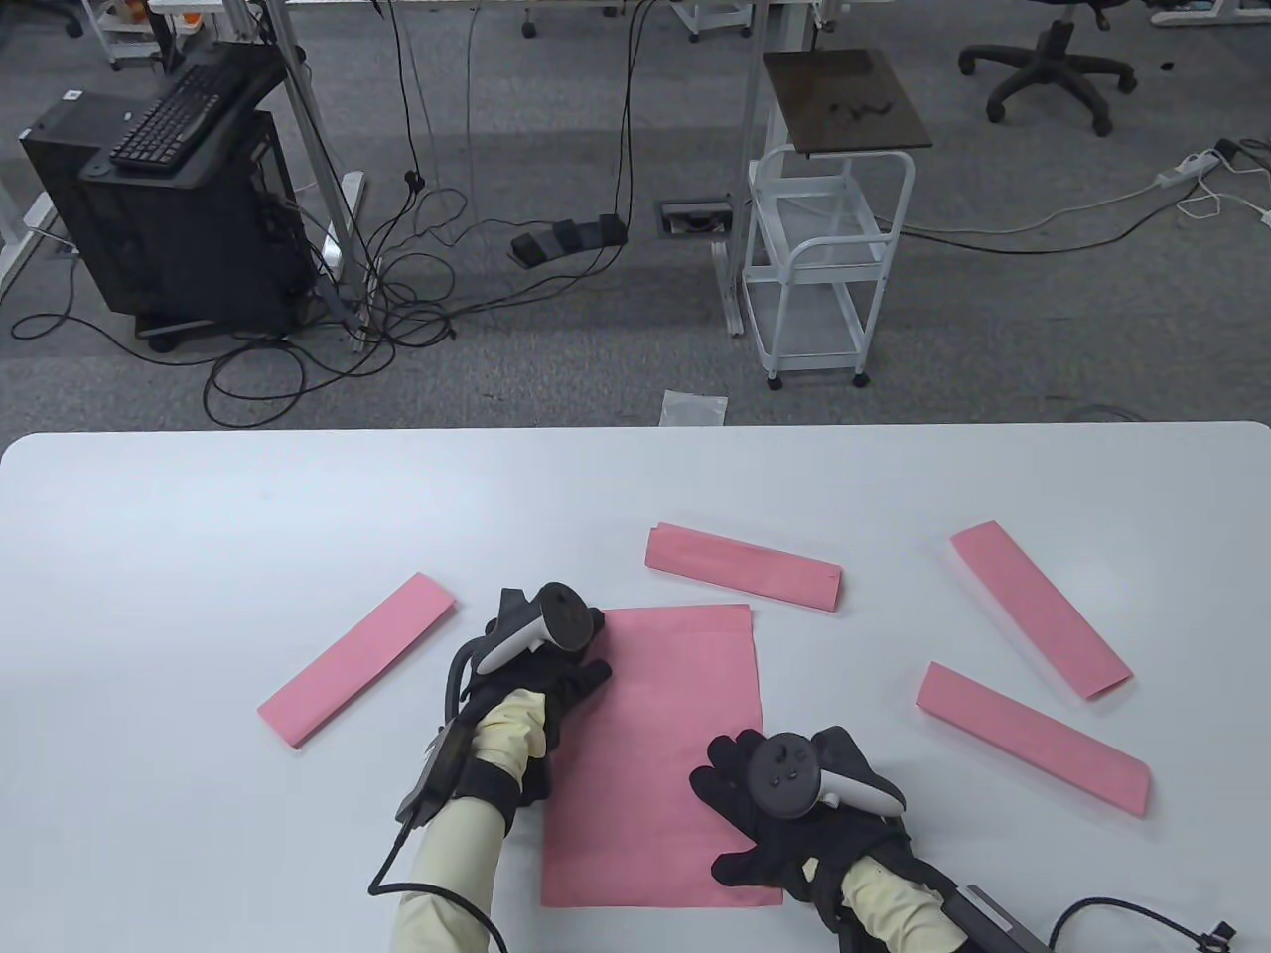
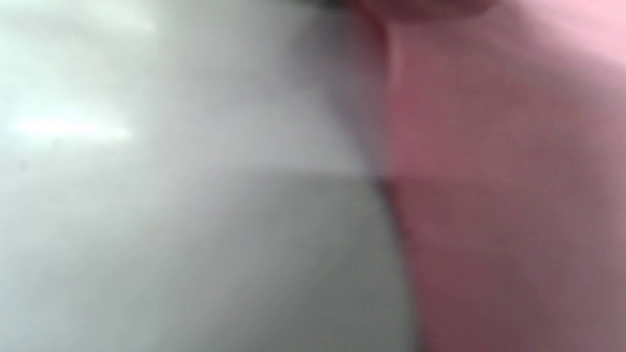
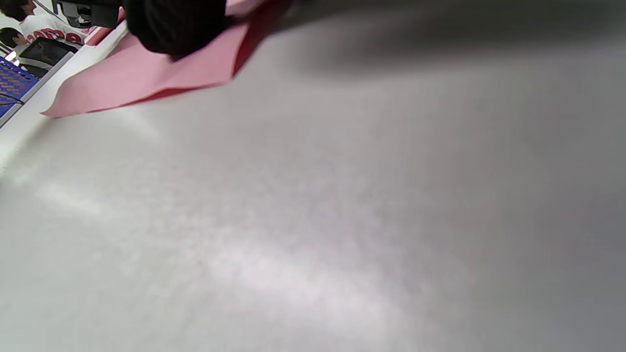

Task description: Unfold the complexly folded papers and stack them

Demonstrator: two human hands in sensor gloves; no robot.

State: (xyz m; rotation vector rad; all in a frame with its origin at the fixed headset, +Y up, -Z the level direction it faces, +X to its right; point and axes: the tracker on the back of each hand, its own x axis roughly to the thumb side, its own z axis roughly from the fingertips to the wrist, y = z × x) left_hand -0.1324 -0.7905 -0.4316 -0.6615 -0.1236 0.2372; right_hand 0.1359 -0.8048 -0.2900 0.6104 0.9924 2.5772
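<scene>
A large unfolded pink sheet (image 1: 655, 754) lies flat near the table's front edge. My left hand (image 1: 556, 685) rests on its left edge, fingers spread flat. My right hand (image 1: 770, 809) presses flat on its lower right part. Several folded pink strips lie around it: one at the left (image 1: 357, 658), one behind the sheet (image 1: 745, 566), two at the right (image 1: 1040, 609) (image 1: 1033, 738). The left wrist view shows only a blurred pink sheet (image 2: 508, 195) against the table. The right wrist view shows a gloved fingertip (image 3: 171, 24) on the pink sheet (image 3: 142, 73).
The white table (image 1: 199, 526) runs the full width, with its far edge ahead. Beyond it on the floor stand a white cart (image 1: 824, 268), a black computer stand (image 1: 169, 199) and loose cables.
</scene>
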